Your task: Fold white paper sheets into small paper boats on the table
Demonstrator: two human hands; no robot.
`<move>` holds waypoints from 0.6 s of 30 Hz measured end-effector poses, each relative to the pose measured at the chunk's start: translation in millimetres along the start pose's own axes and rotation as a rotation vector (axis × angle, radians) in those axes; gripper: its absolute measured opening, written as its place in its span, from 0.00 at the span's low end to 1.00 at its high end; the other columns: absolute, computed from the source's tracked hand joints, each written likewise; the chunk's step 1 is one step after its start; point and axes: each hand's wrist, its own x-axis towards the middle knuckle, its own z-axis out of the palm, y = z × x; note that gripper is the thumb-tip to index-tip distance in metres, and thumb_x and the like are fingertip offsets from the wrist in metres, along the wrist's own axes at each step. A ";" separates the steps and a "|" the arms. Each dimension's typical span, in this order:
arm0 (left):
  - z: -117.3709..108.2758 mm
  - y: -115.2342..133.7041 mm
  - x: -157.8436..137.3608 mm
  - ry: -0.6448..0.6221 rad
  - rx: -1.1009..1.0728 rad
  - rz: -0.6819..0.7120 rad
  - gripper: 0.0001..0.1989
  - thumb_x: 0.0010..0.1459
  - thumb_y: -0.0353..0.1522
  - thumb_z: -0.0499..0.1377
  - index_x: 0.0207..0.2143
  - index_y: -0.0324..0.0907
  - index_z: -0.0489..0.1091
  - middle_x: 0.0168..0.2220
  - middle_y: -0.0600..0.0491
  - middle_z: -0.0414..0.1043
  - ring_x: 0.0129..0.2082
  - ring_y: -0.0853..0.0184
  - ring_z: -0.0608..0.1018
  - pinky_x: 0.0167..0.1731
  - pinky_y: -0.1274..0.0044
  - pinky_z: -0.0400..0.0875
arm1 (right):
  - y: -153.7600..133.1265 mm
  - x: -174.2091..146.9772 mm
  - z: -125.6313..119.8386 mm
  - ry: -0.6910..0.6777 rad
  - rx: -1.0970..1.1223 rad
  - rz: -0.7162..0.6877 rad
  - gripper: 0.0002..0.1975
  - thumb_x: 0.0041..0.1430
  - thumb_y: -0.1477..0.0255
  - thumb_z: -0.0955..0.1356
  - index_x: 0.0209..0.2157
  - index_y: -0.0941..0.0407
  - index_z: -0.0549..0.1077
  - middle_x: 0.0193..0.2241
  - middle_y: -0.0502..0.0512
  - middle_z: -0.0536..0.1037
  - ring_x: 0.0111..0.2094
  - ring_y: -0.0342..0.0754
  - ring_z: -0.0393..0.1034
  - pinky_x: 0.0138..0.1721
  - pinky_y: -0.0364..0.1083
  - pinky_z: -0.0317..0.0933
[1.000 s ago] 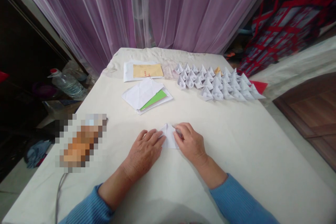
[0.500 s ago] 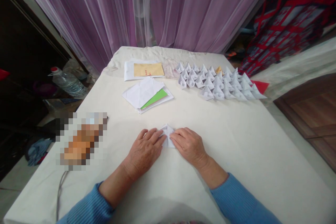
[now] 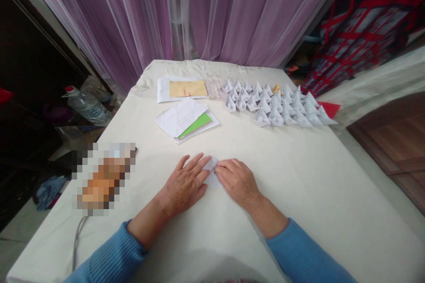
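Observation:
A small piece of folded white paper [image 3: 212, 178] lies on the white tablecloth in front of me, its pointed top showing between my hands. My left hand [image 3: 187, 181] rests flat over the paper's left part with fingers spread. On the right edge, the bent fingers of my right hand [image 3: 237, 181] are closed together on the paper, and their tips hide that side of it. Beyond my hands sits a pile of white paper sheets [image 3: 181, 117] with a green piece [image 3: 195, 125] partly under the top sheet.
Several rows of folded white paper boats [image 3: 275, 106] stand at the back right, with one yellow boat [image 3: 276, 89] and a red piece [image 3: 329, 109]. A yellow paper [image 3: 187, 88] lies at the back. At the left is a blurred-out object [image 3: 104, 179] with a cable [image 3: 76, 241].
My left hand has spread its fingers and shifted slightly over the paper, covering more of its upper left. My right hand stays at the right edge with little movement.

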 end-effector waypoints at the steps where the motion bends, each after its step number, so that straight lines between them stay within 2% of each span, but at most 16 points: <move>1: -0.6 -1.9 1.8 -0.013 -0.005 0.011 0.12 0.60 0.36 0.57 0.46 0.44 0.69 0.64 0.50 0.61 0.64 0.58 0.61 0.62 0.61 0.51 | 0.1 -0.4 0.5 0.005 -0.001 -0.004 0.08 0.65 0.74 0.65 0.33 0.55 0.74 0.35 0.53 0.77 0.36 0.47 0.66 0.39 0.46 0.57; 10: -1.1 -5.8 4.4 -0.047 -0.031 0.038 0.12 0.59 0.36 0.58 0.45 0.42 0.68 0.63 0.46 0.62 0.64 0.57 0.61 0.63 0.60 0.49 | 0.7 -1.4 0.9 0.056 0.022 -0.052 0.08 0.66 0.75 0.64 0.34 0.56 0.74 0.35 0.54 0.78 0.36 0.48 0.66 0.39 0.47 0.57; 18: 1.5 -7.7 0.5 -0.030 -0.055 0.036 0.14 0.59 0.36 0.58 0.47 0.43 0.67 0.64 0.47 0.61 0.64 0.56 0.61 0.63 0.59 0.49 | 0.3 -1.7 2.5 0.026 0.070 -0.064 0.08 0.66 0.76 0.63 0.33 0.56 0.73 0.34 0.54 0.78 0.36 0.48 0.68 0.40 0.47 0.61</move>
